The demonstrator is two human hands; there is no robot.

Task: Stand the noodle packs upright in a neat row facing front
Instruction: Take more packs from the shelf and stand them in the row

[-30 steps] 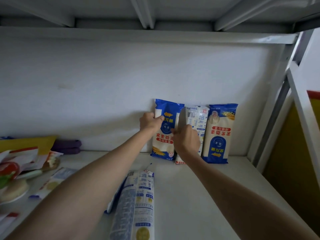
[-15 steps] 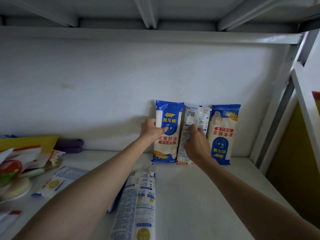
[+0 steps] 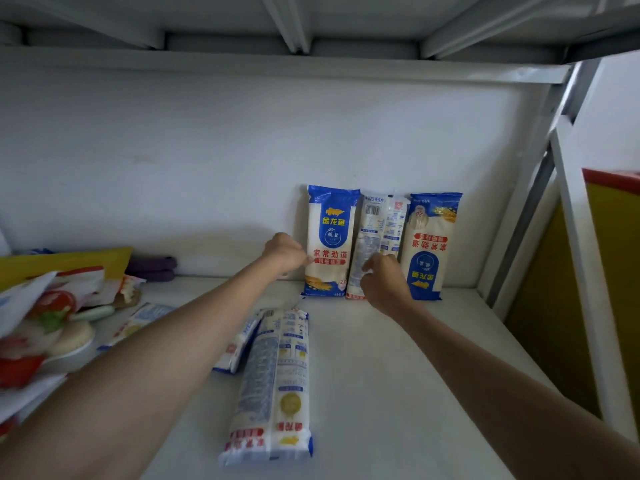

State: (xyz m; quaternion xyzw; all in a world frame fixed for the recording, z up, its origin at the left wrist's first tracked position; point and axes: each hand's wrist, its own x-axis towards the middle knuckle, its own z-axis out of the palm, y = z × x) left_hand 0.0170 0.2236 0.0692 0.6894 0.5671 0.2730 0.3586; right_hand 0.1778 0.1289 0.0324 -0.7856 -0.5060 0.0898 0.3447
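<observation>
Where the row stands: left pack [image 3: 330, 240], middle pack [image 3: 375, 233] and right pack [image 3: 429, 244] lean upright and side by side against the back wall [image 3: 207, 168], which props their tall, soft bodies.
left pack: front out and right way up, so it looks like the pattern for the others.
left hand [image 3: 285, 252]: its curled fingers grip the left pack's outer edge, likely to brace it while its neighbour is handled. I cannot tell whether any reach behind.
middle pack: barcode and small print face out, so it shows its back and probably needs turning.
right hand [image 3: 382, 284]: fingers curled narrow, pinching the middle pack low down. A low hold suits pivoting it on its base.
right pack: front out, but its lettering is upside down.
flat pack [image 3: 273, 386]: lies back up on the shelf [image 3: 398, 375], well apart from the row and not yet stood.
second pack [image 3: 239, 344]: pokes out from under the flat pack's left side.
risk: turning the middle pack may nudge either neighbour over.
</observation>
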